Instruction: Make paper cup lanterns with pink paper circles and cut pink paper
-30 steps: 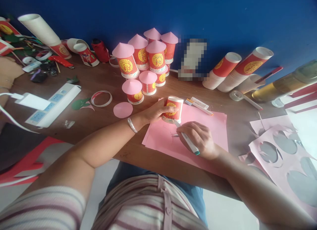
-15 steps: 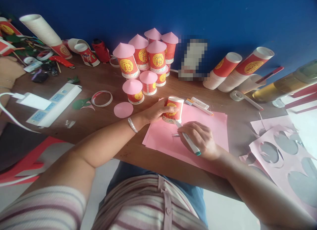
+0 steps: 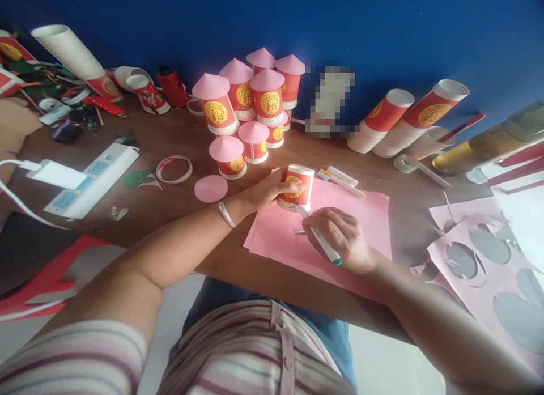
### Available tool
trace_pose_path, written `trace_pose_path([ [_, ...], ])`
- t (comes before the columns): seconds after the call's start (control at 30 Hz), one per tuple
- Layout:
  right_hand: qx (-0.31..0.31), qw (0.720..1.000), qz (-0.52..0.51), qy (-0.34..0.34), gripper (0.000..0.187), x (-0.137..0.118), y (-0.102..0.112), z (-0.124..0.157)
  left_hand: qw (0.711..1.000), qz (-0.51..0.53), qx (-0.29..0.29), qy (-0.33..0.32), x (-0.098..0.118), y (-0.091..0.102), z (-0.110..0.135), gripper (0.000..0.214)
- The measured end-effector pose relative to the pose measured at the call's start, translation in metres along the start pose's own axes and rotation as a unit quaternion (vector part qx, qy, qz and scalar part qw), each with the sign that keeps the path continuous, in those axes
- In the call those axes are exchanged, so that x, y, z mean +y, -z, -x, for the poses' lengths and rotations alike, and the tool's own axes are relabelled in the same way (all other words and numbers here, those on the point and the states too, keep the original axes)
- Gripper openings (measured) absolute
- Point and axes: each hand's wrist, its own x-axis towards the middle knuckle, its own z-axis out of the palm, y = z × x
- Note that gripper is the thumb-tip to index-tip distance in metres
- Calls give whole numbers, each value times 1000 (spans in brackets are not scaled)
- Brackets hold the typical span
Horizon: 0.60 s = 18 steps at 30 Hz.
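Note:
My left hand [image 3: 266,192] grips an upturned red paper cup [image 3: 297,186] that stands on a pink paper sheet [image 3: 365,219]. My right hand [image 3: 342,239] holds a white marker with a green end [image 3: 322,243], its tip at the cup's rim on the sheet. A pink paper disc [image 3: 211,188] lies on the table left of the sheet. Behind it stand several red cups with pink cone lids [image 3: 250,103].
The wooden table [image 3: 178,143] backs onto a blue wall. A white power strip [image 3: 91,179] and a tape ring [image 3: 174,169] lie at left. Stacks of cups [image 3: 408,120] lie at right, beside pink sheets with cut-out holes [image 3: 484,259]. Craft clutter fills the far left.

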Motion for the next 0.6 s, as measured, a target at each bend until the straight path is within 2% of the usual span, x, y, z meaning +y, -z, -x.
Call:
trace_pose_path([
  [0.27, 5, 1000, 6, 16, 36, -4, 3, -2, 1000, 5, 6, 3, 2, -1, 0, 42],
  [0.6, -2, 1000, 4, -3, 27, -1, 1, 0, 1000, -3, -2, -1, 1, -1, 0, 40],
])
